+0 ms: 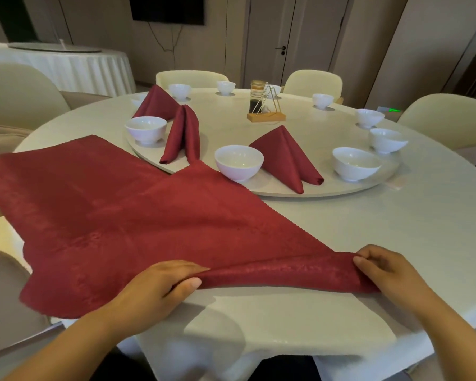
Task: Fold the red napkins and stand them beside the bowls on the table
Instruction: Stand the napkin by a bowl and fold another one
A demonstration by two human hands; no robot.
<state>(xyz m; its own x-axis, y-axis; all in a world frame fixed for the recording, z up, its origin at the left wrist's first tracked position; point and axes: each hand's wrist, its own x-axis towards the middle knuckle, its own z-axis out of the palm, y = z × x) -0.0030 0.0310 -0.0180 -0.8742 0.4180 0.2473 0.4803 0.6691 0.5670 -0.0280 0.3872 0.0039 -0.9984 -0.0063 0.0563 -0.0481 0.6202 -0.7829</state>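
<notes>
Round table draped in white cloth (341, 243) carries a round cream turntable (341, 189) at its centre. Unfolded red damask napkin (107, 210) lies flat on the cloth at the turntable's near-left side; one corner laps onto the turntable rim and the near edge is rolled up off the cloth. Three folded red napkins stand on the turntable: one (286, 158) just right of the nearest white porcelain bowl (239, 162), one (183, 133) just right of the left-rim bowl (146, 129), one (157, 103) behind that at the far-left rim. Further bowls ring the turntable's edge. Wooden condiment stand (264, 105) sits toward the turntable's far side. Left hand (160, 287) pinches the rolled edge, thumb beneath. Right hand (388, 273) grips the roll's right end, fingers curled.
</notes>
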